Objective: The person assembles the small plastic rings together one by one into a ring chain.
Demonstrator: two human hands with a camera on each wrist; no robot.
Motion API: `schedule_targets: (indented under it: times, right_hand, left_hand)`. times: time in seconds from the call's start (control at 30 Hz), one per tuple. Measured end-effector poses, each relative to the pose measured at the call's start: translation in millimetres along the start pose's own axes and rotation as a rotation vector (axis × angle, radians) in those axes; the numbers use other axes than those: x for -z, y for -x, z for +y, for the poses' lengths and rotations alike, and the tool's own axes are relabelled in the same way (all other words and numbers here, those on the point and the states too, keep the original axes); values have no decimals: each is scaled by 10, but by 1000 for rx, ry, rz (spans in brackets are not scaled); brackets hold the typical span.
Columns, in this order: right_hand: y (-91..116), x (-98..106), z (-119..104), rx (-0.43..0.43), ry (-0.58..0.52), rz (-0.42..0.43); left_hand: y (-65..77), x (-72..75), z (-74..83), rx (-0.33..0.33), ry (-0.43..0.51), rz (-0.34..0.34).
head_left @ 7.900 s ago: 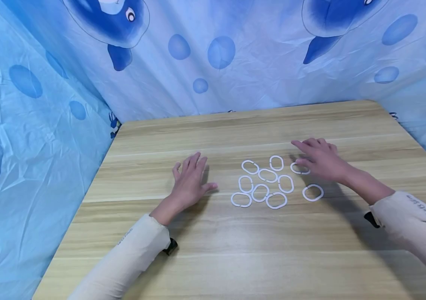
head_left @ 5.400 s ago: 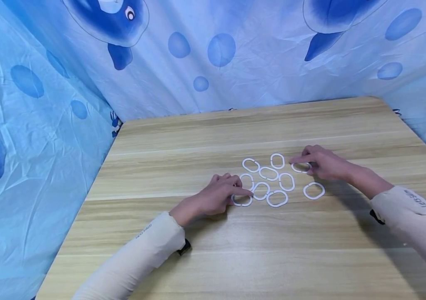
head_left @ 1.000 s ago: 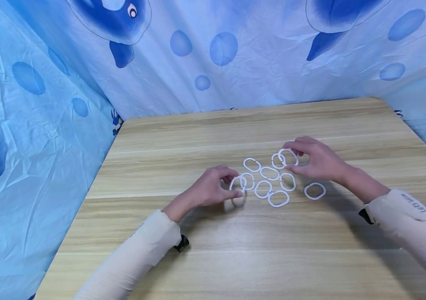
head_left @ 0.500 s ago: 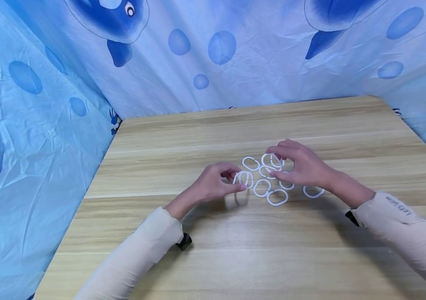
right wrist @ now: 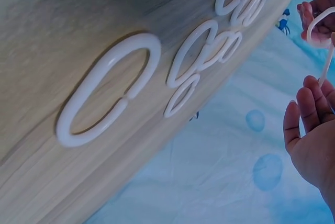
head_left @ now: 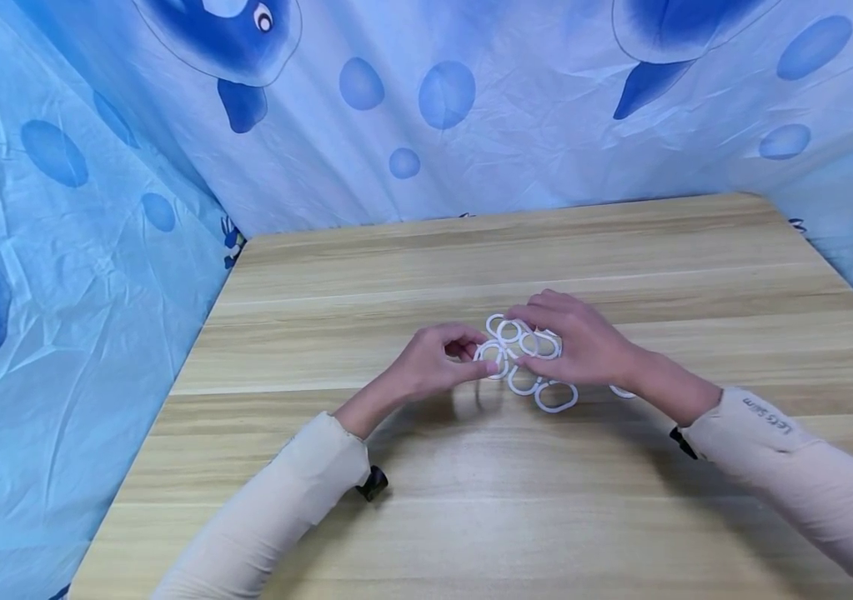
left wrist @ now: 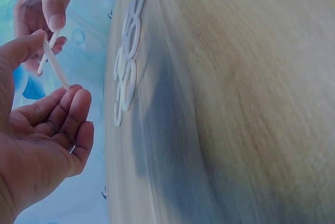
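Head view: left hand and right hand face each other low over the table, each pinching a white ring. Left wrist view has the left-hand ring spanned edge-on between thumb and fingertips, so the grip is only as wide as the ring. Right wrist view shows the right-hand ring held likewise, thumb side partly cut off by the frame. Both rings are off the surface and cross in view; cannot tell if they touch or are linked.

Step in hand looks like bringing the two rings together, probably to join them. Next move likely calls for turning one ring so its split meets the other's side, then pushing it through without losing either pinch. Splits on the held rings can't be made out; the lone ring below the right wrist, apart from the cluster, plainly has one.

Containers: none in sight. Loose rings lie flat on the table beneath and between the hands, some touching.
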State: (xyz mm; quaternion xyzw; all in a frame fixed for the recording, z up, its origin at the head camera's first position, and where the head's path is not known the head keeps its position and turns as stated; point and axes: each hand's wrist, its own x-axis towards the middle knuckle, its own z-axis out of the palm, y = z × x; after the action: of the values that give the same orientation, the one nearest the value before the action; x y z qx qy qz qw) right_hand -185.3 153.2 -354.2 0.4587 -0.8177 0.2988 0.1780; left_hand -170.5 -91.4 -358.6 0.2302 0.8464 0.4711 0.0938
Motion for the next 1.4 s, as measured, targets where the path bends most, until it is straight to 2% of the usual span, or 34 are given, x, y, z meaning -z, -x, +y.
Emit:
schedule_targets:
  times: [0.17, 0.4, 0.5, 0.8, 1.0, 1.17, 1.4]
  right_hand:
    - [-36, -25, -26, 24, 12, -6]
    - [-71, -49, -45, 104, 69, -8]
    - [-85, -68, -67, 133, 93, -12]
    - [-123, -105, -127, 146, 90, 14]
    - [-124, -107, -144, 146, 99, 23]
    - [-112, -105, -129, 128, 115, 18]
    - [-112, -96, -112, 98, 109, 7]
  left_hand:
    - [4, -2, 5, 24, 28, 2]
    - [22, 6, 13, 120, 105, -11]
    - [25, 20, 33, 141, 138, -11]
    - [42, 42, 16, 155, 144, 20]
    - [45, 43, 1, 152, 101, 56]
    - [46, 44, -14, 93, 76, 161]
    - [47, 45, -36, -87, 40, 276]
